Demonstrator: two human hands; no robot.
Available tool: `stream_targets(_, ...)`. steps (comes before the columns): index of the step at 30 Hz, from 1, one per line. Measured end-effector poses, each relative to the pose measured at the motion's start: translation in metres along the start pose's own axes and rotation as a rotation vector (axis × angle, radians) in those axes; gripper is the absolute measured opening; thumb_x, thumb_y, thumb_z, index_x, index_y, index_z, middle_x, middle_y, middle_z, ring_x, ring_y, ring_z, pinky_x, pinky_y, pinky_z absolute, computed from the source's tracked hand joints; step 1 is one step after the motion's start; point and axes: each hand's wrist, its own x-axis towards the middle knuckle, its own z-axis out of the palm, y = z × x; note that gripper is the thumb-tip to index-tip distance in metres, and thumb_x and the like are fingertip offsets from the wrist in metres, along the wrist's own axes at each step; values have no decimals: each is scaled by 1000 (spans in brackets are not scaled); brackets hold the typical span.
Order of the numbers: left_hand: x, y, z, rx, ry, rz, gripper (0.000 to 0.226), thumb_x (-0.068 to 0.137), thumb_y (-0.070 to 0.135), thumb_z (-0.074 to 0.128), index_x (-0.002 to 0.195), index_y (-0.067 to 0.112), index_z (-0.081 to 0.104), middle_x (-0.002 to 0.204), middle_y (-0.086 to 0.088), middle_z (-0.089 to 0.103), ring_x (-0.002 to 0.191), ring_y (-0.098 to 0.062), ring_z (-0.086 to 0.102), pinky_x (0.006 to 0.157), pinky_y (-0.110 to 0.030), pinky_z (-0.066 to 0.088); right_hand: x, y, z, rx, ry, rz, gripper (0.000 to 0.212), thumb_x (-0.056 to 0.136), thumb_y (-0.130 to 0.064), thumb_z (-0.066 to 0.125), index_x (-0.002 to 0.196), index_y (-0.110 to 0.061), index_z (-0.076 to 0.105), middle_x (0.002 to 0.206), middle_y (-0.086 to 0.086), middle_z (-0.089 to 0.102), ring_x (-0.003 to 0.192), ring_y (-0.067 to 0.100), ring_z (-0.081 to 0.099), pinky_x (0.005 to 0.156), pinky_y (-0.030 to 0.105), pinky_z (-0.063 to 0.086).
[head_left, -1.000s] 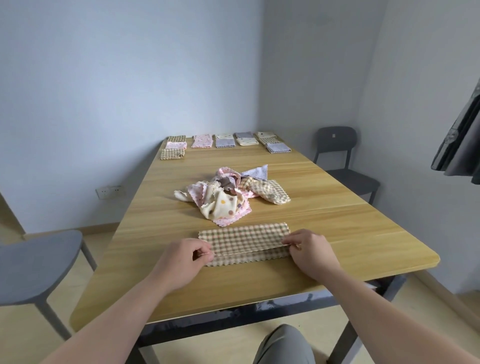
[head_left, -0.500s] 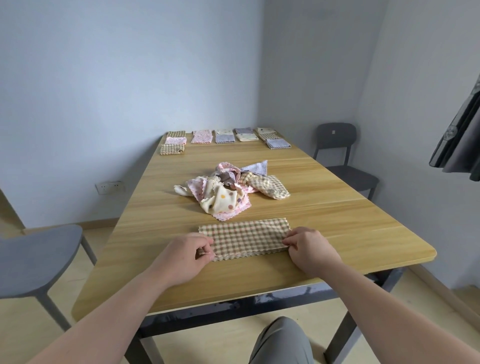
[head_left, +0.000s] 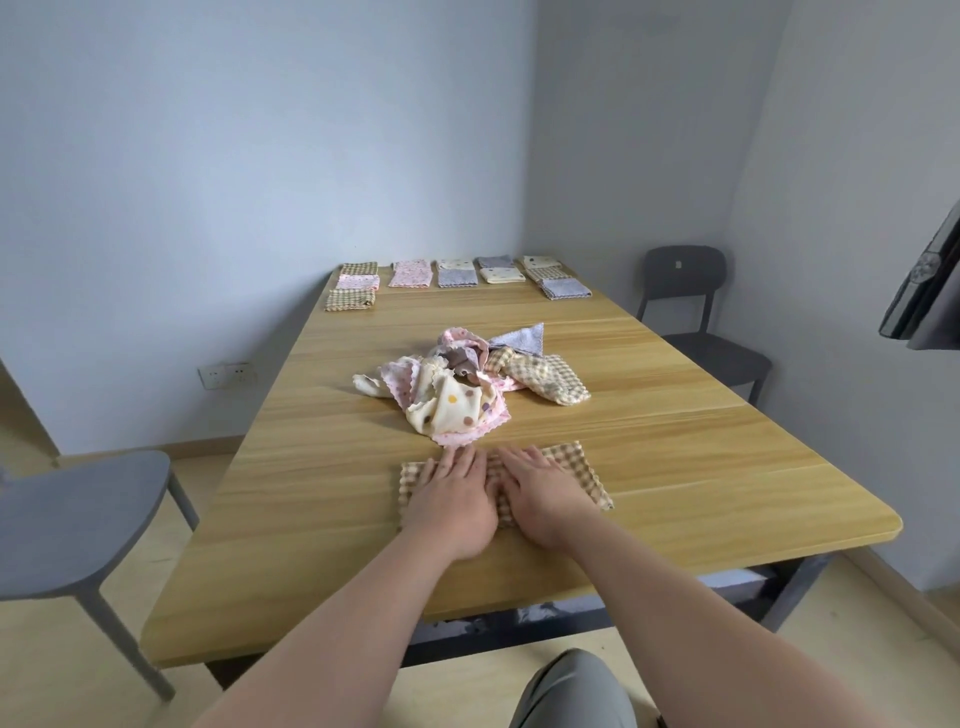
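- Bare wood of the light wooden table (head_left: 701, 467) lies open left and right of the brown-checked folded cloth (head_left: 584, 467).
- A crumpled heap of pink, dotted cream and checked cloths (head_left: 467, 387) sits just beyond its far edge, barring a straight forward reach.
- Open tabletop separates that heap from the row of small folded cloths (head_left: 457, 273) along the far edge.

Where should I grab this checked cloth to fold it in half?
Probably the right end of the checked cloth, from the right: it lies as a flat strip, that end bare, with the left hand and right hand flat on its middle.
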Motion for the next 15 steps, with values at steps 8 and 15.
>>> stream_targets(8, -11, -36, -3, 59, -92, -52, 66, 104, 58, 1, 160, 27, -12, 167, 6, -16, 155, -19, -16, 126, -47, -8, -6, 40, -4, -104, -125, 166, 61, 105, -53, 5, 162, -31, -2, 168, -14, -8, 155, 15, -13, 126, 46, -5)
stream_targets(15, -16, -31, -16, 120, -130, -130, 70, 103, 60, 0, 160, 21, -13, 167, -4, -19, 153, -26, -21, 123, -54, -14, -10, 53, -23, -43, -133, 370, 65, 105, -53, 9, 162, -23, -1, 169, -7, -8, 156, 21, -9, 124, 55, -3)
